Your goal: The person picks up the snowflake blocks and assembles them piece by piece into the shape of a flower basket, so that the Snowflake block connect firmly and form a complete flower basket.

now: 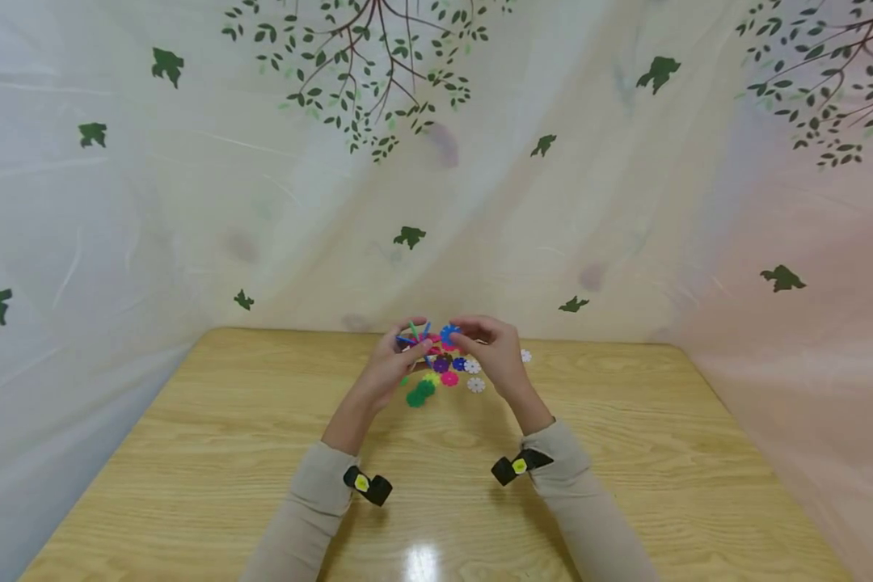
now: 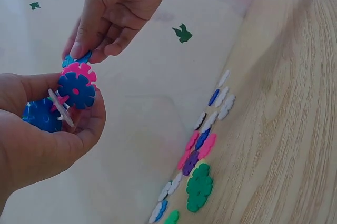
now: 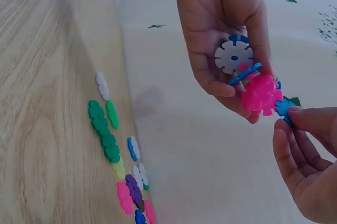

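Note:
My left hand [image 1: 385, 372] holds a cluster of interlocking plastic flower discs just above the table. In the right wrist view the cluster shows a white disc [image 3: 233, 64], a blue disc seen edge-on, and a pink disc [image 3: 259, 97] at its outer end. A dark blue disc [image 2: 81, 99] stands out in the left wrist view. Between thumb and fingers my right hand [image 1: 500, 360] pinches a lighter blue disc [image 3: 284, 108]. That disc's edge meets the pink one; how deeply they are slotted I cannot tell. My left fingers partly hide the cluster.
Loose discs lie on the wooden table [image 1: 262, 453] under my hands, among them green [image 2: 200, 187], purple [image 2: 190, 163] and white [image 1: 476, 385] ones. One white disc [image 1: 526, 356] sits farther right. A leaf-printed cloth [image 1: 480, 242] hangs behind the table's far edge.

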Demonstrator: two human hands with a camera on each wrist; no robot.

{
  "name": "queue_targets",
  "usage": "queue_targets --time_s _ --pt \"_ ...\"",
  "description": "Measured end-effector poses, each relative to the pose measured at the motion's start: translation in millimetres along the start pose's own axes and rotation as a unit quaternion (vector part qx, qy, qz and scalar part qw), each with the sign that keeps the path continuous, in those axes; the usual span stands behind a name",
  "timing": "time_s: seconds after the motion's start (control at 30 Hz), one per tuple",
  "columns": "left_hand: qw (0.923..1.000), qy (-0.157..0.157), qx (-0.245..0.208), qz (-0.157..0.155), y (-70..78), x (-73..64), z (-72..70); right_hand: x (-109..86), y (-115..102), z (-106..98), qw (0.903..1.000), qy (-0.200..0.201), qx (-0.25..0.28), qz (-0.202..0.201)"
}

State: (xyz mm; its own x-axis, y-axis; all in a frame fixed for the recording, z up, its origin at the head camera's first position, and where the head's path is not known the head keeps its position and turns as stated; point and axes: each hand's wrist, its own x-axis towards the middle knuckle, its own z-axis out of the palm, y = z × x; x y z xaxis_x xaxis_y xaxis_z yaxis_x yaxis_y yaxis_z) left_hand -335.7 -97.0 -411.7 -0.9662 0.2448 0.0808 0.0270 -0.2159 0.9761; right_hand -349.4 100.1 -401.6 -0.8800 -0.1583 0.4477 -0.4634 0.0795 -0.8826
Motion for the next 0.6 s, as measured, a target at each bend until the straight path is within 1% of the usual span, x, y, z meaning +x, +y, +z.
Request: queue_targets --time_s 0.2,0.3,0.47,0.6 --pt "0.9997 0.011 0.022 0.0 -1.3 -1.0 1.9 -2.5 0.9 2.9 0.9995 0.006 -0.029 -0.015" --pt "0.999 0.014 0.041 0.011 -2.8 -0.9 2.2 -4.0 0.5 5.7 0.999 0.016 -0.031 -0.029" --pt "0.9976 0.018 0.058 0.034 -2.6 -1.8 4.8 -4.7 4.0 9.2 0.9984 0.033 -0.019 -0.043" --pt "0.9967 0.015 0.064 0.046 -2.7 -1.9 5.7 -3.7 6.5 8.1 0.9986 0.025 0.007 -0.046"
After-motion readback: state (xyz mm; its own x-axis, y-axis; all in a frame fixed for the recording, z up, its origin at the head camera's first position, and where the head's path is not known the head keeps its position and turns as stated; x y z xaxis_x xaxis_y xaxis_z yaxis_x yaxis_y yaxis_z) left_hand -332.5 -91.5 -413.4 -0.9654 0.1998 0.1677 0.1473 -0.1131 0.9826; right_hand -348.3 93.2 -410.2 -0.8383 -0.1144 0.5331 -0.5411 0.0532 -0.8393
